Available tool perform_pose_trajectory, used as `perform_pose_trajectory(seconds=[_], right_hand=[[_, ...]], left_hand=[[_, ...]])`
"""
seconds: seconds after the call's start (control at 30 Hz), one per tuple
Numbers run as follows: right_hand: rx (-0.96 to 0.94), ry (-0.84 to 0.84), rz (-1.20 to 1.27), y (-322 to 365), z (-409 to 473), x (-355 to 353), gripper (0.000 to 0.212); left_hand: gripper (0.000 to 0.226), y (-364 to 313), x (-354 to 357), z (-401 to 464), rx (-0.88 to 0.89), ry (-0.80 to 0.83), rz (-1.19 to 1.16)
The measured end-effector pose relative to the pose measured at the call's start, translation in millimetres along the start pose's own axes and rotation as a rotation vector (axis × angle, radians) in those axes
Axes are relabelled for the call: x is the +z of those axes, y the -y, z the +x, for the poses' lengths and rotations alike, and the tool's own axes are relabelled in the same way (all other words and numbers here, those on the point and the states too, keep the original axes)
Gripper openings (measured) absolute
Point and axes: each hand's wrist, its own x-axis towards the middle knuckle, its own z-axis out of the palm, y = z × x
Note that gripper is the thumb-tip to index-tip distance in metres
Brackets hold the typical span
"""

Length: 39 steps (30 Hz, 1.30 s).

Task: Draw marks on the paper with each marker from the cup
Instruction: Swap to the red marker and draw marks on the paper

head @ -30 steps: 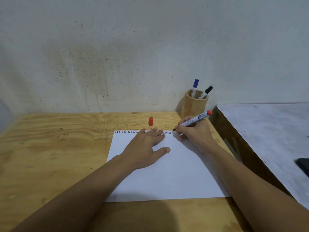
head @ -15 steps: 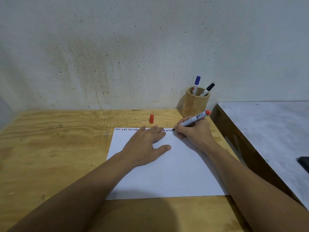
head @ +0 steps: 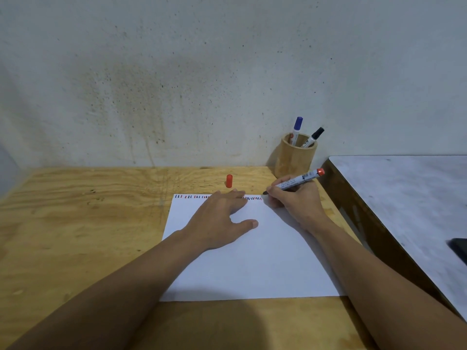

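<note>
Right hand (head: 293,203) grips uncapped marker (head: 295,182) — white barrel, red end.

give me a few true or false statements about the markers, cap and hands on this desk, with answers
1. The right hand holds a marker with its tip at the far right corner of the paper. True.
2. The red cap lies on the paper. False: it stands upright on the wooden table, beyond the paper's far edge.
3. The left hand lies flat on the paper. True.
4. The cup holds three markers. False: it holds two, a blue-capped marker and a black-capped marker.
5. A row of marks runs along the paper's near edge. False: it runs along the far edge.
</note>
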Motion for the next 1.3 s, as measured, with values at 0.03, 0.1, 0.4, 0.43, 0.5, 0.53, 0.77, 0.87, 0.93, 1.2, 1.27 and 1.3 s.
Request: perform_pose_trajectory(seconds=[0.03, 0.1, 0.4, 0.43, 0.5, 0.53, 0.77, 0.87, 0.93, 1.2, 1.27, 1.3], right_hand=[[0.012, -0.008, 0.033, 0.6, 0.3, -0.4, 0.014], [0.040, -0.024, 0.103, 1.8, 0.1, -1.3, 0.023], [0.086, -0.005, 0.162, 8.9, 0.1, -1.4, 0.020], [0.117, -0.008, 0.223, 10.5, 0.5, -1.2, 0.018], [0.178, -0.015, 0.355, 16.3, 0.6, -1.2, 0.015], [0.181, -0.015, 0.385, 19.1, 0.8, -2.0, 0.014], [0.083, 0.010, 0.406, 32.7, 7.9, -5.8, 0.009], [0.056, -0.004, 0.392, 37.3, 8.5, -5.0, 0.009], [0.047, -0.005, 0.369, 39.2, 8.5, -4.4, 0.010], [0.038, -0.013, 0.209, 44.6, 8.0, -7.7, 0.022], [0.038, -0.004, 0.204, 44.9, 9.0, -9.3, 0.025], [0.040, 0.006, 0.216, 44.8, 9.1, -9.8, 0.026]], left_hand=[[0.044, -0.9, -1.6, 1.3, -0.031, -0.069, -0.084], [0.032, -2.5, -4.4, 7.7, -0.100, -0.264, -0.188], [0.028, 5.6, -10.0, 62.1, -0.326, -0.294, -0.214], [0.019, 4.9, -9.6, 64.4, -0.337, -0.297, -0.228], [0.011, 3.2, -10.3, 67.2, -0.387, -0.337, -0.389], [0.012, 1.5, -11.7, 67.7, -0.423, -0.358, -0.535], [0.010, -19.4, -30.1, 66.8, -0.584, -0.247, -1.142], [0.010, -19.5, -28.7, 68.9, -0.598, -0.216, -1.238], [0.007, -19.9, -27.4, 69.3, -0.575, -0.194, -1.279], [0.005, -28.1, -29.2, 69.3, -0.532, -0.152, -1.319], [0.004, -31.2, -28.8, 69.0, -0.542, -0.172, -1.295], [0.005, -33.1, -27.7, 68.8, -0.548, -0.185, -1.273]])
